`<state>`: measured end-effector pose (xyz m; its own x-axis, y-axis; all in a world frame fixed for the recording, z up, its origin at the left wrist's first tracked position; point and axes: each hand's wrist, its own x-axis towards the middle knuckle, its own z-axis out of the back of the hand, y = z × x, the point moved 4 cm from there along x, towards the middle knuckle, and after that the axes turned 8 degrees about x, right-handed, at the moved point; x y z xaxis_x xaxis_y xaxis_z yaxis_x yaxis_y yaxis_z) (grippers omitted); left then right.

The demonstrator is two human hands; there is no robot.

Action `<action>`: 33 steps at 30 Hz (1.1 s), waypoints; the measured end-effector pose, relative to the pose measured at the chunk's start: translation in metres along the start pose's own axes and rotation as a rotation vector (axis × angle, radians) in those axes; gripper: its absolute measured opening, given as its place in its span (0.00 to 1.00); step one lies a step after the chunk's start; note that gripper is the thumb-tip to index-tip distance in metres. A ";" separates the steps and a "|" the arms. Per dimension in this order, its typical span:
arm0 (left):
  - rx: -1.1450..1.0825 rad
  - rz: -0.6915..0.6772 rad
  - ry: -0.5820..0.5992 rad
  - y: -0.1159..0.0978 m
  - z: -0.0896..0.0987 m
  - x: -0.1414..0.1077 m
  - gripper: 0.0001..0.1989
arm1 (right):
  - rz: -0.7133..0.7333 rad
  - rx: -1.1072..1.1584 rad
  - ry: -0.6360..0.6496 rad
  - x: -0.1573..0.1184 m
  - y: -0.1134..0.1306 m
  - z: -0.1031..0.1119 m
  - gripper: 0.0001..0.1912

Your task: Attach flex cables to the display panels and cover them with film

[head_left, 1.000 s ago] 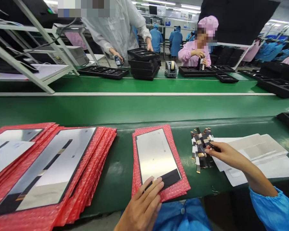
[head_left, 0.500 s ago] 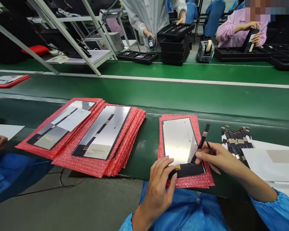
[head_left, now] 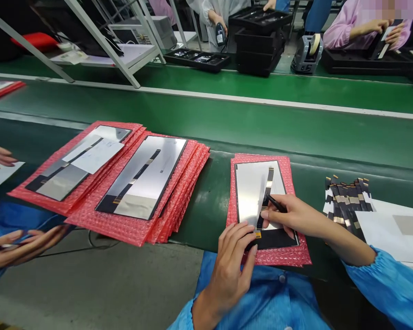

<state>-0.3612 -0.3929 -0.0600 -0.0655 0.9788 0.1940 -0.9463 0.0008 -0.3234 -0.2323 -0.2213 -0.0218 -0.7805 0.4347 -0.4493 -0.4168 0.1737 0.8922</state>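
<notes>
A display panel (head_left: pixel 249 188) with a silvery back and a black lower strip lies on a red bubble-wrap bag (head_left: pixel 285 170) in front of me. My left hand (head_left: pixel 232 256) rests its spread fingertips on the panel's lower left edge, beside a small gold contact. In my right hand (head_left: pixel 285 215) the fingers pinch a black flex cable (head_left: pixel 269 183) near its lower end, which meets the black strip. A slim black tool (head_left: pixel 277 204), perhaps tweezers, is also tucked in that hand. Whether the cable end touches the gold contact, I cannot tell.
Several flex cables (head_left: pixel 347 199) lie at right by white sheets (head_left: pixel 382 229). Stacked red bags (head_left: pixel 182 201) at left carry panels with cables. A co-worker's hands (head_left: pixel 24 245) are at far left. Across the green bench (head_left: pixel 227 121) stand black trays (head_left: pixel 259 50) and a tape dispenser (head_left: pixel 308 52).
My right hand has moved left over the panel, swinging the flex cable more upright across its silvery back. My left hand stays at the lower edge. The view has tilted down slightly.
</notes>
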 end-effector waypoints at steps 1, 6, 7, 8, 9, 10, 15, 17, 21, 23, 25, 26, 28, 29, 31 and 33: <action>-0.025 0.008 -0.029 0.001 0.001 -0.001 0.16 | -0.001 -0.010 0.002 0.001 0.000 -0.001 0.13; -0.050 0.020 -0.053 0.006 0.003 0.000 0.10 | -0.016 -0.055 0.044 0.003 0.001 -0.007 0.11; -0.067 0.016 -0.069 0.006 0.004 0.001 0.10 | -0.023 -0.063 0.048 0.002 0.002 -0.007 0.11; -0.098 0.013 -0.098 0.006 0.006 0.001 0.10 | -0.031 -0.072 0.049 0.002 0.001 -0.008 0.10; -0.139 0.007 -0.133 0.005 0.009 0.002 0.09 | -0.038 -0.080 0.046 0.002 0.001 -0.009 0.10; -0.181 0.002 -0.167 0.004 0.012 0.003 0.09 | -0.044 -0.088 0.042 0.002 0.001 -0.009 0.10; -0.260 -0.004 -0.199 0.000 0.020 0.007 0.09 | -0.059 -0.096 0.035 0.001 0.003 -0.011 0.08; -0.263 -0.003 -0.195 0.000 0.020 0.007 0.09 | -0.070 -0.091 0.029 0.001 0.005 -0.011 0.08; -0.263 0.003 -0.189 0.000 0.021 0.006 0.09 | -0.083 -0.095 0.031 0.000 0.006 -0.011 0.08; -0.267 0.001 -0.188 0.001 0.021 0.006 0.10 | -0.082 -0.105 0.042 0.000 0.006 -0.011 0.07; -0.269 0.000 -0.191 0.001 0.021 0.006 0.10 | -0.087 -0.118 0.045 0.000 0.004 -0.011 0.06; -0.271 0.000 -0.191 0.000 0.021 0.007 0.10 | -0.092 -0.124 0.044 0.000 0.004 -0.011 0.06; -0.273 -0.001 -0.188 0.000 0.021 0.007 0.10 | -0.101 -0.133 0.041 0.001 0.002 -0.011 0.07; -0.273 -0.001 -0.187 0.000 0.021 0.007 0.10 | -0.103 -0.135 0.043 0.001 0.002 -0.011 0.07; -0.270 -0.003 -0.189 0.000 0.021 0.008 0.10 | -0.105 -0.138 0.048 0.001 0.001 -0.011 0.08; -0.266 -0.006 -0.192 0.000 0.022 0.008 0.11 | -0.108 -0.141 0.051 0.002 0.001 -0.012 0.09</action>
<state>-0.3683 -0.3899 -0.0381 -0.1423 0.9223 0.3592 -0.8324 0.0849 -0.5476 -0.2396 -0.2307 -0.0224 -0.7488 0.3746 -0.5468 -0.5577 0.0896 0.8252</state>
